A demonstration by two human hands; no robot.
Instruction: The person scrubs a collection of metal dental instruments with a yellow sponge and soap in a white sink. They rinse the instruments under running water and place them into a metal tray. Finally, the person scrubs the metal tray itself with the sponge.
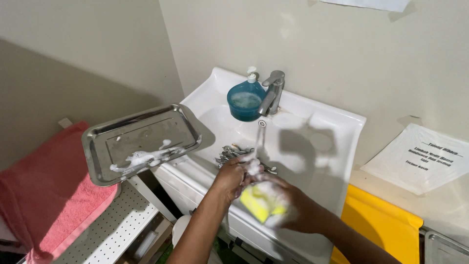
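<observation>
Sponge (264,203), yellow, foamy, right hand (298,210) gripping

I see a yellow sponge (261,203), soft and rectangular, coated in white foam and tilted with one corner low, held over the front edge of the white sink. Above it, a small metal utensil (251,164), foam-covered and partly hidden, sits directly beneath the thin stream of running water.

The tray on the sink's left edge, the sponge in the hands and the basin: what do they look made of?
Tray: probably stainless steel, shiny, reflective, with suds. Sponge: soft yellow foam, lathered, in the right hand beside the left hand. Basin: glossy white, ceramic or plastic; unclear which.
</observation>
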